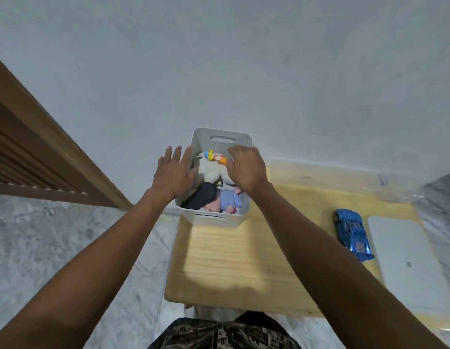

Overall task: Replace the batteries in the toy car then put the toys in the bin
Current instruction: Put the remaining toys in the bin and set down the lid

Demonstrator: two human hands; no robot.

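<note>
On the low pale wooden table (234, 260), head view: one white plastic bin with slot handles (214, 219) stood at the far left corner, holding three soft toys: cream plush (211, 172), small multicoloured figure (215, 157), dark-haired doll (214, 200). Left hand (172, 172), fingers spread, steadied the bin's left wall, apparently for packing. Right hand (246, 167) reached inside, fingers curled; grip unclear. One blue toy car (352, 234) lay well apart, right, beside a flat white device (407, 260)
</note>
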